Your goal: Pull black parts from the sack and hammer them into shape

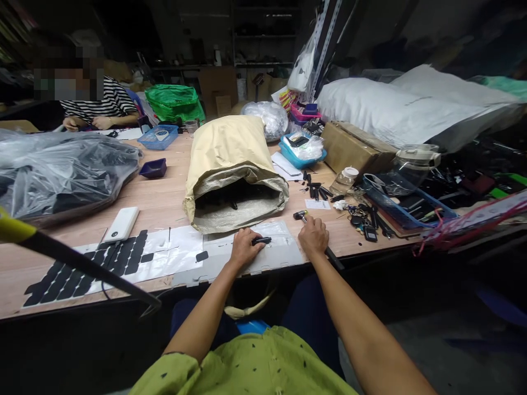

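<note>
My left hand [245, 248] rests on a grey board [284, 249] at the table's front edge. Its fingers are closed on a small black tube-shaped part [262, 240], whose exact kind I cannot make out. A hammer [334, 259] is gripped in my right hand [313, 237], with its head to the upper left and its black handle sticking out toward me. Just beyond both hands lies a cream woven sack [230, 137], its mouth facing me and dark pieces inside. Several loose black parts [315, 189] are scattered behind the hammer.
On the left are a sheet of black stickers [123, 255], a white power bank [121, 224] and a plastic-wrapped bundle [61, 173]. On the right stand a jar [343, 180], a cardboard box [354, 145] and a blue tray [411, 211]. Another person [101, 104] sits at the far left.
</note>
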`<state>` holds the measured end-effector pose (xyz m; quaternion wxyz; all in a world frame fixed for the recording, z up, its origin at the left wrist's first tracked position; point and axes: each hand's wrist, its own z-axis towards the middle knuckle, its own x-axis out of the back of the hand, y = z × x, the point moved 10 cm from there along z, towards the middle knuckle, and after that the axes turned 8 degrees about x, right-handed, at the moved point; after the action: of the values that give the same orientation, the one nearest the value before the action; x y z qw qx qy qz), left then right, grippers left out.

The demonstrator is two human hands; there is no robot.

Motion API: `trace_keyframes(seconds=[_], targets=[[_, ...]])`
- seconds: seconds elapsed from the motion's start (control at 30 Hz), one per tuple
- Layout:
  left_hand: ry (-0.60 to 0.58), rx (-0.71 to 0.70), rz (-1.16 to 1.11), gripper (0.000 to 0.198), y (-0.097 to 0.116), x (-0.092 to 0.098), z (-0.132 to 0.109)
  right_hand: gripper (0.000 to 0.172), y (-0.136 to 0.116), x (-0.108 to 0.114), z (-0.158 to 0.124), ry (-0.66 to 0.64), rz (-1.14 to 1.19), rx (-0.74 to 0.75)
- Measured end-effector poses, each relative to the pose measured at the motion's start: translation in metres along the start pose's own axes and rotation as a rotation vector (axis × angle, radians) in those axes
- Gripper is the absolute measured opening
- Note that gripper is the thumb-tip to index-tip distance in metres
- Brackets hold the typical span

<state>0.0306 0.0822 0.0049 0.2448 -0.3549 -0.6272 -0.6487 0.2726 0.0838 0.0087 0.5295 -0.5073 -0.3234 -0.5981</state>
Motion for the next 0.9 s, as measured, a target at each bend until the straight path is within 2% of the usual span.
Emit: trace_keyframes(seconds=[0.2, 0.33, 0.43, 0.57, 0.77, 0.9], targets=[[-0.010, 0.034, -0.019, 0.016, -0.004, -0.002, 0.002, 0.036, 0.012, -0.002, 0.005, -0.032, 0.126, -0.043], [-0.024, 0.032, -0.031, 0.015, -0.002, -0.003, 0.003, 0.042, 0.018, 0.007, 0.000, -0.013, 0.286, -0.073], [-0.014, 0.023, -0.048, 0.016, -0.002, -0.003, 0.003, 0.041, 0.004, 0.015, -0.017, 0.011, 0.489, 0.019], [-0.002, 0.019, -0.053, 0.015, -0.001, -0.003, 0.003, 0.040, -0.027, 0.020, -0.048, -0.027, 0.682, 0.198], [-0.006, 0.006, -0.048, 0.016, 0.000, -0.004, 0.005, 0.037, -0.052, 0.036, -0.070, 0.028, 0.662, 0.321], [-0.015, 0.000, -0.050, 0.016, -0.001, -0.006, 0.006, 0.038, -0.062, 0.031, -0.076, 0.037, 0.641, 0.390]])
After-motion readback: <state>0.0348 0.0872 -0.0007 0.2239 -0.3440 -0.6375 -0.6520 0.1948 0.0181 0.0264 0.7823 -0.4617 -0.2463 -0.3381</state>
